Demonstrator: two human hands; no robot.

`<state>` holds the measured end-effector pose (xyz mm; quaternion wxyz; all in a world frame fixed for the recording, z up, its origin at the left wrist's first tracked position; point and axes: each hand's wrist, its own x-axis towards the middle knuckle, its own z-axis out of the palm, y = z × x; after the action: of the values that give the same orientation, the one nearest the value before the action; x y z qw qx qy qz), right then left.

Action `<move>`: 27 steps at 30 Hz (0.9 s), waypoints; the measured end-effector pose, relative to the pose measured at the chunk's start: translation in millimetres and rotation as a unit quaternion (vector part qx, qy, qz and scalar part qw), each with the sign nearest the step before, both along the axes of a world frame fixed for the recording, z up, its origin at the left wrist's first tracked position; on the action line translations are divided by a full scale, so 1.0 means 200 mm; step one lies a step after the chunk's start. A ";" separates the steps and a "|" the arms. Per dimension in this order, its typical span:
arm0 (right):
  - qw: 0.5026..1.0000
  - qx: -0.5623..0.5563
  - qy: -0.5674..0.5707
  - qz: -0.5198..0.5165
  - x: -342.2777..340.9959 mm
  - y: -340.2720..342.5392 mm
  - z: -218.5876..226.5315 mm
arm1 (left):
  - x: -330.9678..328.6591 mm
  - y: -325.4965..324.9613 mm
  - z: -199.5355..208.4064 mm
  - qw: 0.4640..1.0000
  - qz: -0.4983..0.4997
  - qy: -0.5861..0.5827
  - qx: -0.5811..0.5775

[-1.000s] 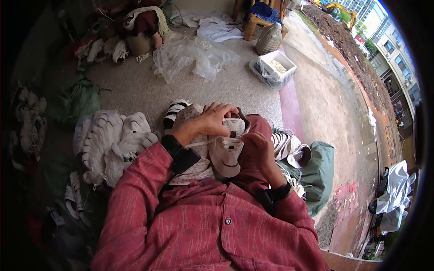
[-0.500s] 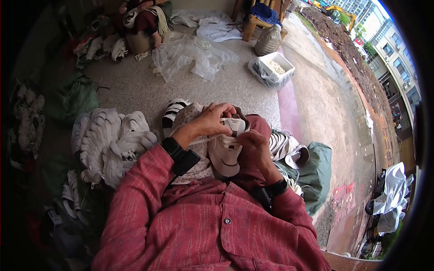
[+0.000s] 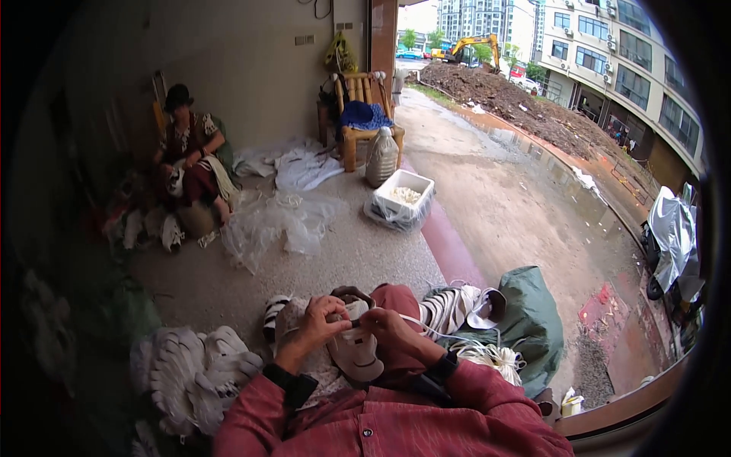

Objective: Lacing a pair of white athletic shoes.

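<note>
A beige and white shoe rests on my lap, its toe toward me. My left hand is at the left of the shoe's opening, thumb and forefinger pinched together; what they grip is too small to tell. From the other side my right hand pinches a white shoelace, which trails off to the right. Both sets of fingertips nearly meet over the tongue. The lace holes are mostly hidden behind the fingers.
Several white shoe uppers are heaped at my left. Striped uppers, a bundle of white laces and a green sack lie at my right. Ahead are plastic sheeting, a white tub, a bamboo chair and a seated person.
The view has tilted up, so the lap sits lower and more of the room shows. My hands have come closer together, and a lace now runs rightward from my right hand.
</note>
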<state>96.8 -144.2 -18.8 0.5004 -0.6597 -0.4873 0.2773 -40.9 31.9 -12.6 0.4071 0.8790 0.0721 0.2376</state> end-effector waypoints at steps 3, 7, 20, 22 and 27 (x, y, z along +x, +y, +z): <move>0.975 -0.005 -0.220 -0.034 0.01 0.00 0.03 | 0.01 -0.02 0.04 1.000 0.018 0.005 0.021; 0.927 -0.064 -0.363 -0.067 -0.06 0.03 0.15 | 0.03 -0.02 0.02 0.998 0.035 -0.023 0.037; 0.909 -0.172 -0.375 -0.064 -0.09 0.12 0.16 | 0.00 -0.06 0.03 0.991 0.069 -0.034 0.114; 0.912 -0.165 -0.370 -0.061 -0.06 0.13 0.12 | -0.01 -0.07 0.05 0.991 0.066 -0.027 0.115; 0.928 -0.081 -0.361 -0.051 0.10 0.12 0.18 | -0.08 0.13 0.25 0.943 0.124 -0.155 0.266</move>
<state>117.2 -120.1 16.8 0.2490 -0.7773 -0.5768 0.0333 -56.4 57.4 37.2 0.1320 0.8916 0.0502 0.4303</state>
